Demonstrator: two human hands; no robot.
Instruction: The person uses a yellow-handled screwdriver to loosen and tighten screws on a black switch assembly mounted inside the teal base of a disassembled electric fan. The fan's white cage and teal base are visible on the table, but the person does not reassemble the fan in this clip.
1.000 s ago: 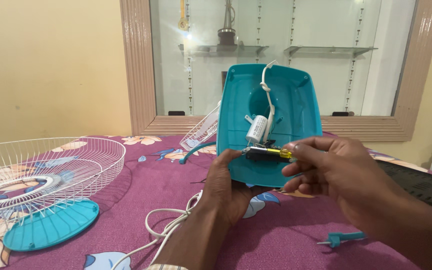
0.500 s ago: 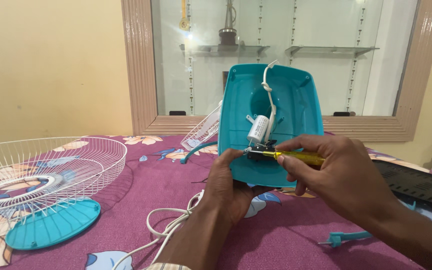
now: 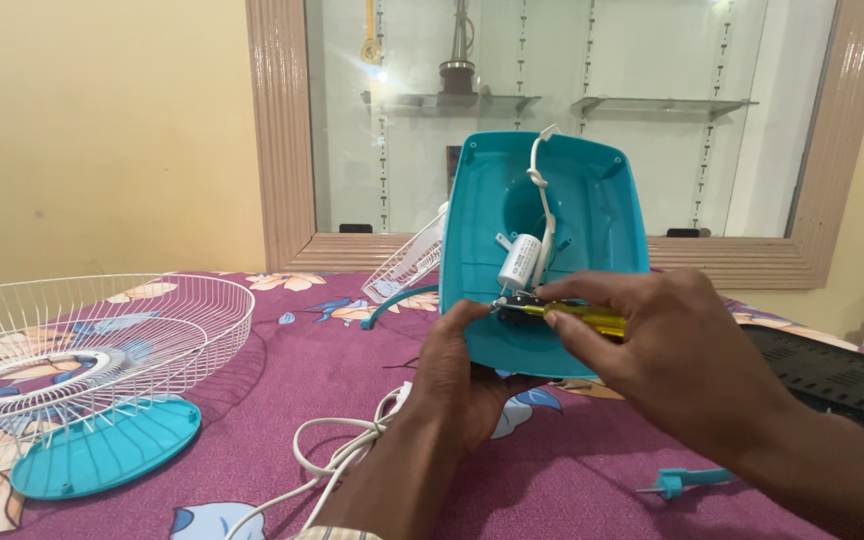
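A teal plastic fan base [image 3: 592,230] stands tilted up on the table, its hollow underside facing me, with a white cylindrical capacitor [image 3: 518,262] and a white cord [image 3: 544,195] inside. My left hand [image 3: 462,375] grips the base's lower edge from below, thumb near a small black part. My right hand [image 3: 667,350] holds a yellow-handled screwdriver [image 3: 582,318], its tip at that black part under the capacitor.
A white wire fan guard [image 3: 82,340] lies at the left over a teal round cover [image 3: 107,450]. A white power cord [image 3: 337,450] loops on the purple floral cloth. A small teal tool [image 3: 687,482] lies front right, a black panel [image 3: 832,375] at the right, another guard behind the base.
My right hand has shifted slightly right and down with the screwdriver, keeping its tip at the black part. The left hand still holds the base.
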